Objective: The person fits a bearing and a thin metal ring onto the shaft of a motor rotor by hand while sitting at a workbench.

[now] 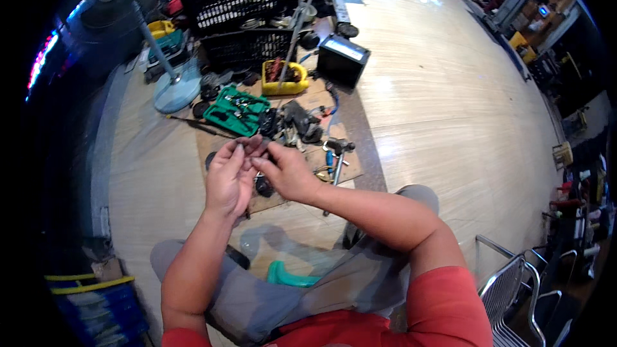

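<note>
My left hand point(228, 177) is palm up with its fingers curled. My right hand point(289, 173) meets it at the fingertips, closed around something too small to make out. Beyond them lie a green tool tray point(225, 112) with hand tools, dark crumpled rags or gloves point(299, 119), and a long rod-like tool point(199, 125). To the right of my hands, a hammer point(339, 144) lies near a blue-handled tool point(329, 162) on cardboard point(350, 167). A small dark round part point(263, 186) is partly visible under my hands.
Behind are a floor fan point(173, 93), black crates point(244, 51), a yellow bin point(283, 90) and a black box point(340, 71). A steel chair point(504, 283) stands at lower right, a blue-and-yellow item point(96, 302) at lower left. A green object point(286, 276) is between my legs.
</note>
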Tool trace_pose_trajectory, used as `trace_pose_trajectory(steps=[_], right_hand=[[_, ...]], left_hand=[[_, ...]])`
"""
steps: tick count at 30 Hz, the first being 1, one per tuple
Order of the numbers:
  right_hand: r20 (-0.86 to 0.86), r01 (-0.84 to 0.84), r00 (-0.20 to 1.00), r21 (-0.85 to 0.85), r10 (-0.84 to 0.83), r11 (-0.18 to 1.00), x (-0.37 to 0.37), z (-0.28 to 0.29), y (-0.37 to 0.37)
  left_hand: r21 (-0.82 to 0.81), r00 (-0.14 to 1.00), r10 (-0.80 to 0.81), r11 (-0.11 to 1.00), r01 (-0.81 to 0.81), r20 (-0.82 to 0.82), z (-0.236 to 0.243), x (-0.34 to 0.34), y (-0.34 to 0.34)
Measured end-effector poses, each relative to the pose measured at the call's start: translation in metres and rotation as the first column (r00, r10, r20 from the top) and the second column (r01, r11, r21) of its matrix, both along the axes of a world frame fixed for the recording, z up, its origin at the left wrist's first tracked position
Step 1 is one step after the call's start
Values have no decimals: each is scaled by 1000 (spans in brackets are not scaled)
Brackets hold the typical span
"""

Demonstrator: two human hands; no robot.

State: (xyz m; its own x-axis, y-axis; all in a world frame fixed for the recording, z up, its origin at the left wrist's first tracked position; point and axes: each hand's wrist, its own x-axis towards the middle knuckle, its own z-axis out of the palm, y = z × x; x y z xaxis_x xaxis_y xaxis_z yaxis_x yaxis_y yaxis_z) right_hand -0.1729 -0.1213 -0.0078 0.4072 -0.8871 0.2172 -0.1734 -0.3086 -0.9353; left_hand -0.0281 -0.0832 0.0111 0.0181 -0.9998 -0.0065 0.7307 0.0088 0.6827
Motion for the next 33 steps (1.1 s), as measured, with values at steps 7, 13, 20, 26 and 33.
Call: trace_pose_trajectory(steps=[7, 13, 20, 26, 33], right_hand=[[53, -35, 998, 82, 31, 996, 1, 0, -1], [124, -205, 976, 267, 177, 942, 2, 5, -9], [158, -219, 971, 287, 179, 933, 0, 10, -10], [166, -241, 966, 288, 200, 927, 2, 10, -13], [-36, -223, 971, 206, 235, 953, -7, 12, -15]], left_hand=[[15, 999, -20, 1000, 20, -26, -2, 4, -2], [-7, 999, -2, 1000, 1, -36, 1, 9, 1], [10, 999, 13, 1000, -13, -42, 3, 8, -2], [25, 999, 34, 999, -34, -37, 3, 9, -2], [76, 986, 164, 984, -161, -38, 16, 36, -9]])
